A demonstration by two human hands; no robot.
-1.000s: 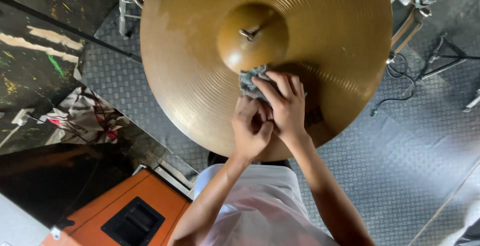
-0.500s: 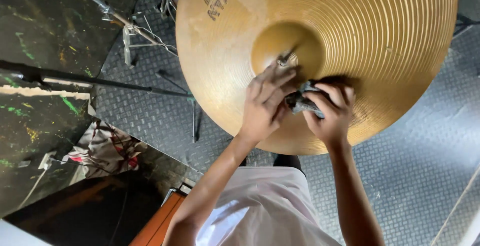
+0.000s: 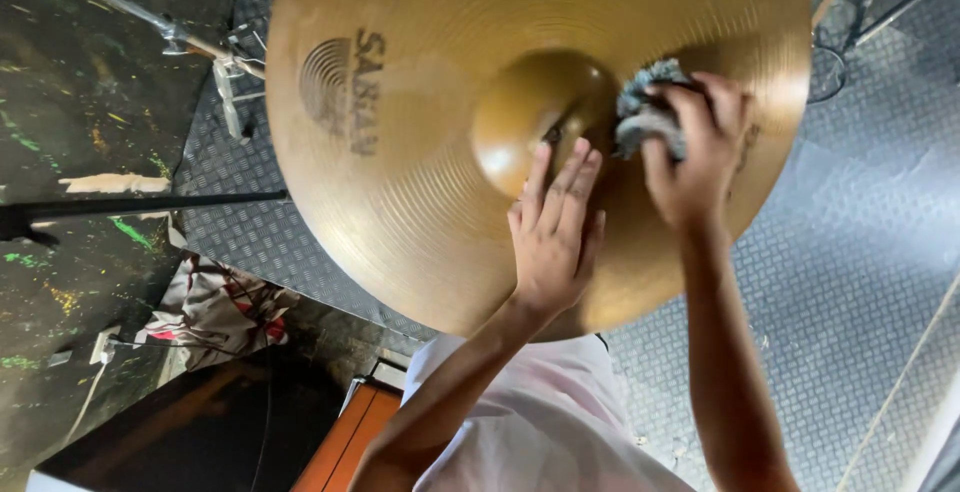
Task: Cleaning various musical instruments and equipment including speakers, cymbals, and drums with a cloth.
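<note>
We see a large brass-coloured cymbal point(image 3: 420, 152) filling the upper middle of the view, tilted towards us, with its raised bell point(image 3: 530, 117) near the centre. To the left of the bell there is a dark printed mark: a round ridged emblem with a column of letters just beside it, running top to bottom.

Our left hand point(image 3: 555, 237) lies flat on the cymbal below the bell, fingers straight and close together, tips touching the bell's lower edge; it grips nothing. Our right hand point(image 3: 695, 157) is curled tightly around a crumpled grey-blue cloth point(image 3: 645, 112), pressing it to the cymbal just right of the bell.

Beneath the cymbal we see grey chequer-plate flooring point(image 3: 860, 252). At the left, a metal stand point(image 3: 200, 47) angles in from the top corner and a dark bar point(image 3: 140, 207) runs level across a black wall spattered with green and yellow paint point(image 3: 60, 102). A patterned rag point(image 3: 215, 312) lies bunched lower left. An orange case edge point(image 3: 345, 437) shows near our white shirt point(image 3: 540, 422). We see no containers.
</note>
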